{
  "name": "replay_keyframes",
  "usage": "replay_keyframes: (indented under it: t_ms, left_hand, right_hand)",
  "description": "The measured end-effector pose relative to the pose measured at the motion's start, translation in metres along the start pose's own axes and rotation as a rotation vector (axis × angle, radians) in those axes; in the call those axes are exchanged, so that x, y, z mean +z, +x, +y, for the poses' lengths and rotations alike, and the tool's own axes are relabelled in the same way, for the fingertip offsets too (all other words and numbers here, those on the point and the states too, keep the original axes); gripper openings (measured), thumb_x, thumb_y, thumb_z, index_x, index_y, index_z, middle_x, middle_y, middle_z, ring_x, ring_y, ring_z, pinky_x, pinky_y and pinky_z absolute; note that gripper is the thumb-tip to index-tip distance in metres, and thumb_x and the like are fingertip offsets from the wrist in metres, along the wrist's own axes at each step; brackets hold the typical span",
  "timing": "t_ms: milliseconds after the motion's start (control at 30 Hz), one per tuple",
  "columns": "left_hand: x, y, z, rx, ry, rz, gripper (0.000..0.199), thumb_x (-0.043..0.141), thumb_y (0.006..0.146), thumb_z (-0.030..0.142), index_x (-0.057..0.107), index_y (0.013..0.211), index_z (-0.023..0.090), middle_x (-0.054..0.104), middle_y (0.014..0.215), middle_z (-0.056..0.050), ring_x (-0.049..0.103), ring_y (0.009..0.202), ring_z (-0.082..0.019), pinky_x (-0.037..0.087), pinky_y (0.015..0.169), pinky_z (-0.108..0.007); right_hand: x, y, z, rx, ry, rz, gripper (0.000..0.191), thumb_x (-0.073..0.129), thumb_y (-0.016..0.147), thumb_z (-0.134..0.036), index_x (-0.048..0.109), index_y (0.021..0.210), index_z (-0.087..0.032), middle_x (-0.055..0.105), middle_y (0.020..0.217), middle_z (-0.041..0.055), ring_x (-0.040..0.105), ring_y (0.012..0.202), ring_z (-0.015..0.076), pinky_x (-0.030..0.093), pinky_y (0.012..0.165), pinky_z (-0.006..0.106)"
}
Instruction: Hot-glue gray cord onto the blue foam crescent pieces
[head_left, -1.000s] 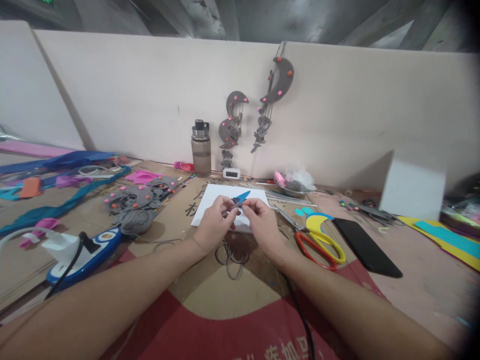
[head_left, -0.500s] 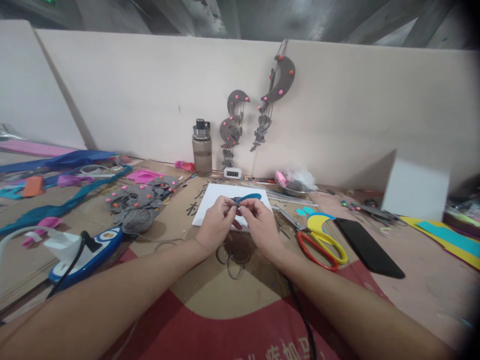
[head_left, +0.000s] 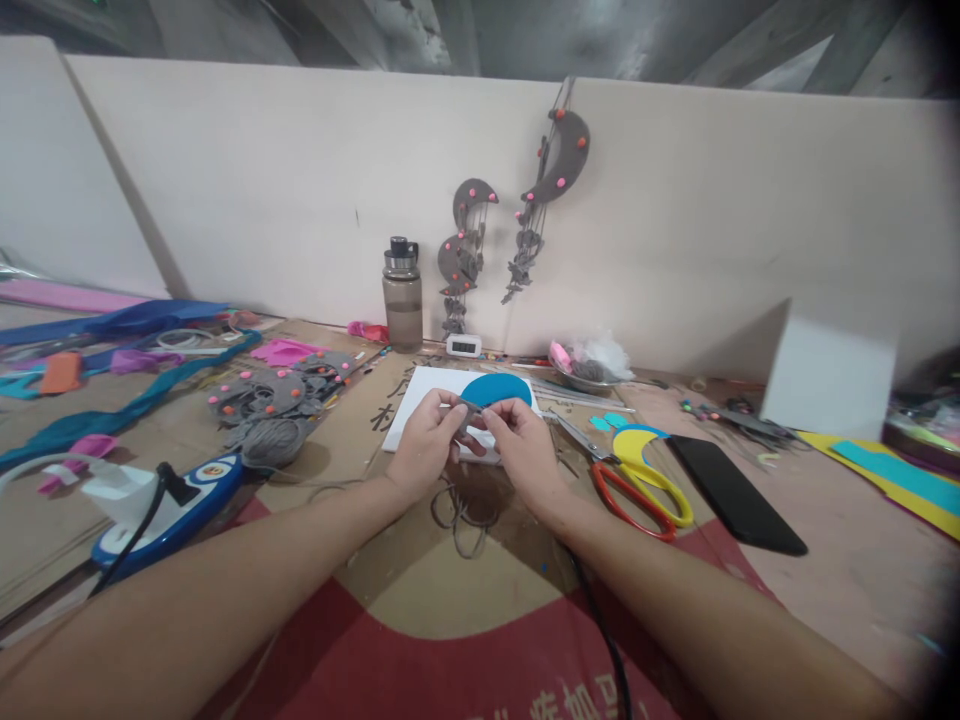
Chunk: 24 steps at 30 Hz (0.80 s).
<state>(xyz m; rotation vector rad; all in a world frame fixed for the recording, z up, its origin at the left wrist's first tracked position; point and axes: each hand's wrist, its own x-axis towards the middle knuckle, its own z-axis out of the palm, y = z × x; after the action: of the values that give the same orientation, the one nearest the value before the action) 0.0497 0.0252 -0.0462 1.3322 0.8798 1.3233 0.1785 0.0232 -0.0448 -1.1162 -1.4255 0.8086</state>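
Both hands meet over a white sheet (head_left: pixel 411 410) in the middle of the table. A flat blue curved piece (head_left: pixel 495 388) is held there, its rounded edge facing away from me and its lower part covered by fingers. Grey yarn (head_left: pixel 466 415) shows at its left end, between the fingertips. My left hand (head_left: pixel 429 440) is closed, pinching that yarn-covered end. With thumb and fingers, my right hand (head_left: pixel 523 445) pinches the piece close beside it. Loose loops of grey yarn (head_left: pixel 469 520) lie on the cardboard below.
To the right lie scissors (head_left: pixel 634 500) with red and yellow handles, a yellow crescent (head_left: pixel 637 447) and a black phone (head_left: pixel 739 495). On the left are a grey yarn ball (head_left: pixel 275 442) and a power strip (head_left: pixel 169 520). A bottle (head_left: pixel 403 300) stands by the wall.
The blue piece has turned from nearly edge-on to showing its broad face. My fingers have shifted slightly around it, and both hands still hold it over the sheet.
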Motion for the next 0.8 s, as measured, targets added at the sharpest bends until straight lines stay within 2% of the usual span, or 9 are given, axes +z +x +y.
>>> replay_keyframes:
  t_ms: [300, 500, 600, 700, 800]
  left_hand:
    - [-0.004, 0.004, -0.006, -0.048, -0.126, -0.088, 0.023, 0.055, 0.079, 0.036, 0.040, 0.085, 0.020, 0.066, 0.076, -0.003, 0.065, 0.060, -0.016, 0.039, 0.044, -0.020]
    - [-0.005, 0.005, -0.008, -0.059, -0.171, -0.099, 0.023, 0.059, 0.077, 0.037, 0.047, 0.082, 0.018, 0.064, 0.076, -0.003, 0.063, 0.068, -0.014, 0.038, 0.047, -0.019]
    - [-0.006, 0.006, -0.009, -0.068, -0.164, -0.062, 0.023, 0.061, 0.075, 0.037, 0.052, 0.081, 0.017, 0.060, 0.070, 0.000, 0.054, 0.055, -0.008, 0.032, 0.042, -0.016]
    - [-0.007, 0.008, -0.010, -0.119, -0.172, -0.062, 0.024, 0.062, 0.074, 0.037, 0.055, 0.080, 0.015, 0.046, 0.052, 0.005, 0.031, 0.038, -0.003, 0.017, 0.036, -0.015]
    - [-0.006, 0.010, -0.012, -0.156, -0.225, -0.110, 0.026, 0.064, 0.073, 0.038, 0.056, 0.078, 0.014, 0.040, 0.049, 0.007, 0.024, 0.037, -0.002, 0.012, 0.035, -0.016]
  right_hand:
    - [0.001, 0.003, 0.007, 0.084, 0.106, 0.012, 0.023, 0.055, 0.075, -0.039, 0.058, 0.084, -0.018, 0.065, 0.078, 0.0024, 0.060, 0.073, 0.0150, 0.042, 0.059, 0.025]
    - [0.000, 0.002, 0.008, 0.045, 0.126, 0.017, 0.020, 0.055, 0.076, -0.038, 0.057, 0.077, -0.018, 0.062, 0.069, -0.0005, 0.054, 0.060, 0.0114, 0.039, 0.055, 0.023]
    - [-0.001, 0.002, 0.007, 0.014, 0.074, 0.027, 0.021, 0.054, 0.076, -0.038, 0.057, 0.075, -0.018, 0.061, 0.068, -0.0006, 0.050, 0.057, 0.0108, 0.038, 0.055, 0.024]
    - [-0.002, 0.003, 0.006, -0.007, 0.029, 0.038, 0.021, 0.052, 0.077, -0.039, 0.057, 0.073, -0.018, 0.060, 0.066, -0.0009, 0.050, 0.057, 0.0113, 0.038, 0.056, 0.024]
    - [-0.002, 0.003, 0.007, -0.004, 0.010, 0.041, 0.022, 0.051, 0.077, -0.039, 0.057, 0.073, -0.018, 0.060, 0.066, -0.0003, 0.050, 0.057, 0.0120, 0.038, 0.055, 0.025]
